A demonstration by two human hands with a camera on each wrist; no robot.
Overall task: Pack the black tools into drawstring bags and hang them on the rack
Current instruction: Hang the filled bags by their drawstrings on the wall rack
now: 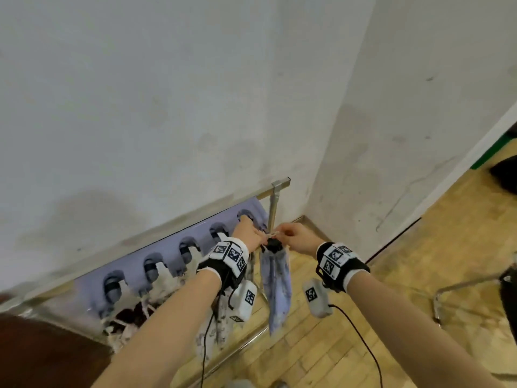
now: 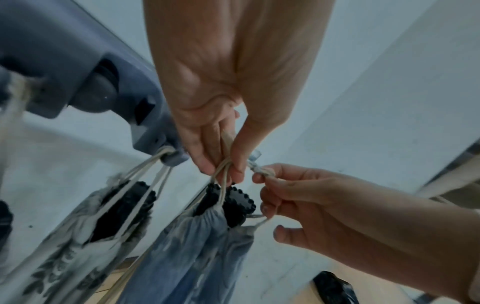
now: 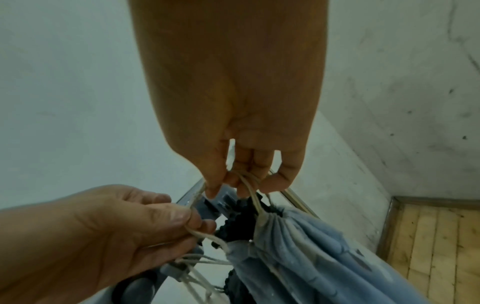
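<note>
A pale blue drawstring bag (image 1: 275, 281) hangs in the air between my two hands, just in front of the right end of the lavender hook rack (image 1: 167, 247). The ridged top of a black tool (image 1: 273, 245) pokes out of the bag's gathered mouth (image 2: 207, 214). My left hand (image 2: 222, 170) pinches the beige drawstring (image 2: 224, 185) between thumb and fingers, close to a rack hook (image 2: 174, 158). My right hand (image 3: 244, 185) pinches the other cord loops (image 3: 253, 197) and the knotted end. Both hands sit above the bag (image 3: 311, 246).
Several filled bags (image 1: 156, 289) hang from the hooks to the left; the nearest (image 2: 78, 236) holds a black tool. A metal rail post (image 1: 272, 208) stands beside the wall corner. Wooden floor (image 1: 391, 275), a chair leg (image 1: 461, 287) and a dark brown surface (image 1: 42, 354) lie around.
</note>
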